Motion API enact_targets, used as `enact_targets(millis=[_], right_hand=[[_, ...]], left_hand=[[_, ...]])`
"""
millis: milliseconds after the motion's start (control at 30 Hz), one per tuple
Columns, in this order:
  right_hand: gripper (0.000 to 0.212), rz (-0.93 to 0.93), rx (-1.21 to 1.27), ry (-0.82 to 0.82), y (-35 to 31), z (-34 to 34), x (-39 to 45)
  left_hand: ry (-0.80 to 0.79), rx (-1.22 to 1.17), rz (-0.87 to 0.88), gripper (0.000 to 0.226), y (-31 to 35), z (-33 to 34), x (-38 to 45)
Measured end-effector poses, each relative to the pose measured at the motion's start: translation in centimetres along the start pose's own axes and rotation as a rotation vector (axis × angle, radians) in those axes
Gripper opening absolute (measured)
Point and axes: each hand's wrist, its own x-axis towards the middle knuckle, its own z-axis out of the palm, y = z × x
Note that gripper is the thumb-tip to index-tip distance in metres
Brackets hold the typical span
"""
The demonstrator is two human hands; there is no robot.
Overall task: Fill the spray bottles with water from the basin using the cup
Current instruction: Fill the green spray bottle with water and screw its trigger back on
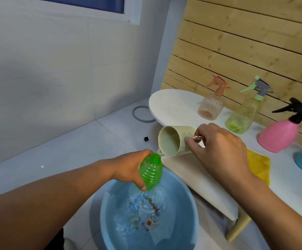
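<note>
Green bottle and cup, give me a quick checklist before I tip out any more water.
1. Green bottle gripped by the left hand: ok.
2. Its cap is off, neck open: ok.
3. Cup lip at the bottle neck: ok.
4. Right hand grips the cup handle: ok.
5. Bottle held over the basin to catch spills: ok.
6. Water level inside the bottle: cannot tell.

Single head-worn wide-angle view. It looks forward and steeply down, close over both hands and the blue basin (146, 213) on the floor; white surface (173, 103) sits right, wall beyond.
</note>
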Motion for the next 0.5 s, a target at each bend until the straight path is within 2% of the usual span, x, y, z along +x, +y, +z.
enact_targets(millis=[500], right_hand=[[0.027, -0.129, -0.191, 0.080, -0.69, -0.33, -0.48]], left_hand=[[0.006, -0.029, 0.003, 0.097, 0.25, 0.28, 0.35]])
